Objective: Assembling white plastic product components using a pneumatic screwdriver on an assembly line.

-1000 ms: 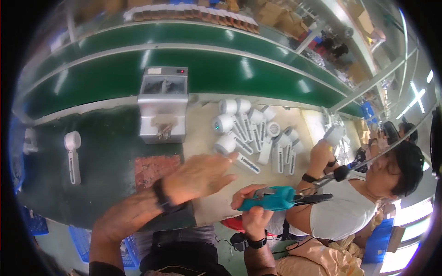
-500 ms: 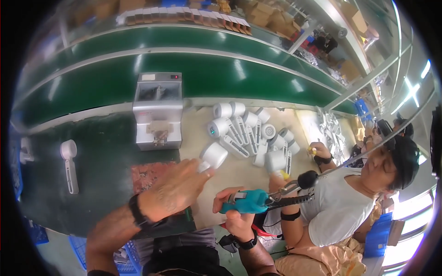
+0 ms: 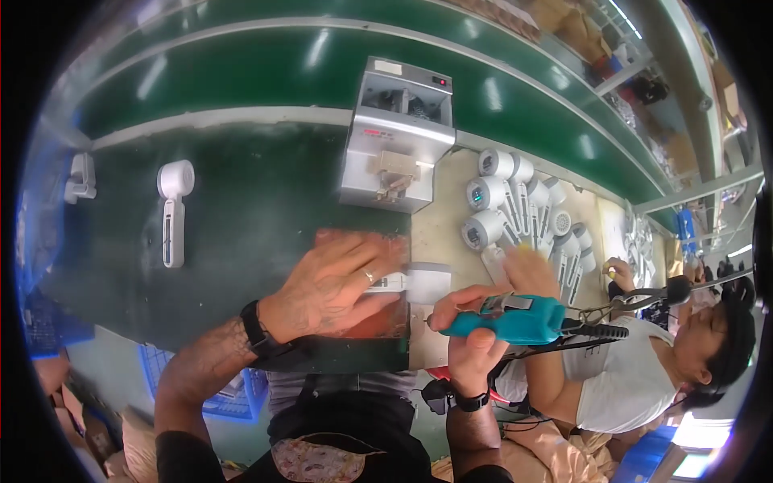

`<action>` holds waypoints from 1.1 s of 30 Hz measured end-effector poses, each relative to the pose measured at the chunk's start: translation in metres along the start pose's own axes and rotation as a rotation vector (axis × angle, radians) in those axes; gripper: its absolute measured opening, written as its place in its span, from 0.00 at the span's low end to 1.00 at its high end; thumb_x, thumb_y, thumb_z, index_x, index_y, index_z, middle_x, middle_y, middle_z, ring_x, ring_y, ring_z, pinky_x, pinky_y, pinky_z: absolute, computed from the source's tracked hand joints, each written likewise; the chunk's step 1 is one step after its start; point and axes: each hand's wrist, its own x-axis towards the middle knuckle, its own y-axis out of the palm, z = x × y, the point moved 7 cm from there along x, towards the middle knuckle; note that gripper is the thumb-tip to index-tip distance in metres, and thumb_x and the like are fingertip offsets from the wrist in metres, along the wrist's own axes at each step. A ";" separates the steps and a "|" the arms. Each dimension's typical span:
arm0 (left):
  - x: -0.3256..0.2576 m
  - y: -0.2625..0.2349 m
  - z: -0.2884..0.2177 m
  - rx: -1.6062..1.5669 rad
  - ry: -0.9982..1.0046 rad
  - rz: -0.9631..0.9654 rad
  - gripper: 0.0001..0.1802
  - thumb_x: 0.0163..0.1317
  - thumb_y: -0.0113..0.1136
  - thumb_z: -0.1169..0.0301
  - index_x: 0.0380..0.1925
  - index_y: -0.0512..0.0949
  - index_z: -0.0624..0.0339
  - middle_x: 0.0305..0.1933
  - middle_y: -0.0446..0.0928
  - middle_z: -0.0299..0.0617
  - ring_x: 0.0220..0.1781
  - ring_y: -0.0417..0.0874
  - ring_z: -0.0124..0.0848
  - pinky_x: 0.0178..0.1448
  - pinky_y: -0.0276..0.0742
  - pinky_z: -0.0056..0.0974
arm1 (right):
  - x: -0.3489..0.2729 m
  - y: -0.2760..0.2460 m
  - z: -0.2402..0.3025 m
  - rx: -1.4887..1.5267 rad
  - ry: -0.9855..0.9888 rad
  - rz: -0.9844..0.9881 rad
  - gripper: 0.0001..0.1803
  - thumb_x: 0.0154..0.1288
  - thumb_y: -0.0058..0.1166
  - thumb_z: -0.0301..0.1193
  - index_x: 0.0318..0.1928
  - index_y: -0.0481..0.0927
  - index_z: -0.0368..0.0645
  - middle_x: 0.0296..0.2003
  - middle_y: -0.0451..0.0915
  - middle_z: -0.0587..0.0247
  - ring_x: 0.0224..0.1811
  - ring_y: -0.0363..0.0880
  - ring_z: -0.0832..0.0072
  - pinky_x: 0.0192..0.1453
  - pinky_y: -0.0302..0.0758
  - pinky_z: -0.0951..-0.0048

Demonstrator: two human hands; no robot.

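My left hand [image 3: 332,283] lies over a white handheld fan [image 3: 428,283] on a red mat [image 3: 362,324], its fingers around the handle, partly hiding it. The fan's round head points right, onto the pale tabletop. My right hand [image 3: 473,338] grips a teal electric screwdriver [image 3: 515,320] just right of that fan, its tip toward the left and its black cord trailing right. Beyond it, several white handheld fans [image 3: 527,205] lie in a pile. Another person's hand [image 3: 531,272] reaches to the near side of this pile.
A silver screw-feeder machine [image 3: 398,137] stands behind the mat. One white fan [image 3: 172,213] lies alone on the dark green tabletop [image 3: 258,209] at left. The co-worker [image 3: 620,370] sits close on my right. A blue basket [image 3: 233,394] is below the table edge.
My left hand has brought a fan from the pile side leftward and down onto the red mat. The screwdriver stays in my right hand. The view has turned, shifting the scene rightward.
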 end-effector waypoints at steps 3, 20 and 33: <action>-0.004 0.001 0.007 -0.021 0.024 -0.041 0.16 0.53 0.72 0.67 0.41 0.83 0.57 0.39 0.78 0.40 0.41 0.81 0.42 0.44 0.79 0.43 | 0.007 0.012 0.010 -0.086 -0.036 -0.087 0.45 0.58 0.58 0.69 0.47 0.70 0.34 0.22 0.73 0.60 0.24 0.75 0.69 0.28 0.72 0.69; -0.002 0.000 0.030 0.156 0.039 0.070 0.23 0.60 0.67 0.56 0.52 0.82 0.55 0.41 0.74 0.38 0.43 0.76 0.35 0.50 0.74 0.41 | 0.150 0.097 0.019 -0.263 -0.429 0.096 0.26 0.78 0.44 0.50 0.48 0.74 0.35 0.25 0.78 0.62 0.26 0.76 0.75 0.31 0.72 0.74; -0.010 0.006 0.034 0.078 0.026 0.093 0.28 0.59 0.68 0.54 0.54 0.80 0.61 0.43 0.72 0.40 0.43 0.73 0.38 0.49 0.74 0.41 | 0.119 0.084 0.004 -0.148 -0.255 0.137 0.27 0.77 0.48 0.52 0.49 0.72 0.36 0.24 0.76 0.63 0.25 0.75 0.75 0.29 0.71 0.73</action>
